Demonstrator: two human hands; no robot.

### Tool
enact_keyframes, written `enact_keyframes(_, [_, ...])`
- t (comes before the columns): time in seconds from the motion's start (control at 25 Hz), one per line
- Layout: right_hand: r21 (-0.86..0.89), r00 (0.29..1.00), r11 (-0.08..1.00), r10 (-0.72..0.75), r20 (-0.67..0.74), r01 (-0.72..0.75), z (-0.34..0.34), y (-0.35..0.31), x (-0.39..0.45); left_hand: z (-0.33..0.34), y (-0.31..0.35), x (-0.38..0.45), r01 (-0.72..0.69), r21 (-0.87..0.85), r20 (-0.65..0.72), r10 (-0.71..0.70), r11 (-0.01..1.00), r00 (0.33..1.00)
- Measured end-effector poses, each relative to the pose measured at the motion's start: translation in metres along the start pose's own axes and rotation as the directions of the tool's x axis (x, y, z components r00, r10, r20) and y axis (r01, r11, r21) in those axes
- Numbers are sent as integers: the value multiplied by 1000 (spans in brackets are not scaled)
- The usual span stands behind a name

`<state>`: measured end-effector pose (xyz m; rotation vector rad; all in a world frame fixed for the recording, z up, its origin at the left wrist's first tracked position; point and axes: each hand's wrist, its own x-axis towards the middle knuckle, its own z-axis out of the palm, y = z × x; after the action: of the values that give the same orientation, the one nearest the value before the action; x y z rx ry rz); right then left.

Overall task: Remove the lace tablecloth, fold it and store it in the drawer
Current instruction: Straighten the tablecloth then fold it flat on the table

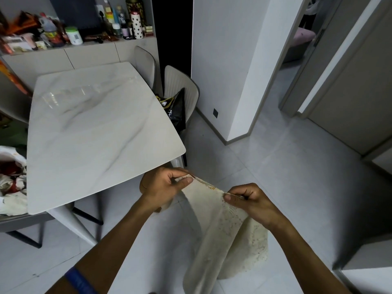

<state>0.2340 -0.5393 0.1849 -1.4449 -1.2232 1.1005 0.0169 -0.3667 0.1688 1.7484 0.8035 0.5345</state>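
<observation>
Hanging off the bare white marble-look table now, the cream lace tablecloth is pinched along its top edge by the left hand and right hand, and its trailing hem could drag on the floor, I think.
</observation>
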Motion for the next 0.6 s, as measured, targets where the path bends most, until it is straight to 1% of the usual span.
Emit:
enact_keyframes(0.08, [-13,998,999,36,-59,-37,-4,5,1,-10,4,2,31,109,-4,-31,994,1000])
enact_keyframes(0.16, [-2,993,998,61,-100,-62,-8,12,1,-15,13,4,17,131,59,-25,991,998])
enact_keyframes(0.24, [9,988,997,83,-132,-83,-11,20,0,-15,25,5,-49,134,93,37,990,995])
enact_keyframes(0.32, [7,983,996,90,-162,-90,-12,25,0,-16,37,5,-105,137,81,94,985,992])
enact_keyframes(0.4, [-36,973,997,61,-221,-71,-10,29,3,-20,50,3,-88,141,87,77,986,993])
enact_keyframes(0.44, [-55,962,997,39,-270,-55,-9,29,5,-24,58,2,-110,165,101,94,980,990])
enact_keyframes(0.52, [-109,937,994,-26,-348,-13,-8,28,11,-31,78,4,-205,227,118,182,952,976])
enact_keyframes(0.6, [-180,931,982,-112,-347,51,-4,25,18,-40,103,7,-261,247,93,245,933,965])
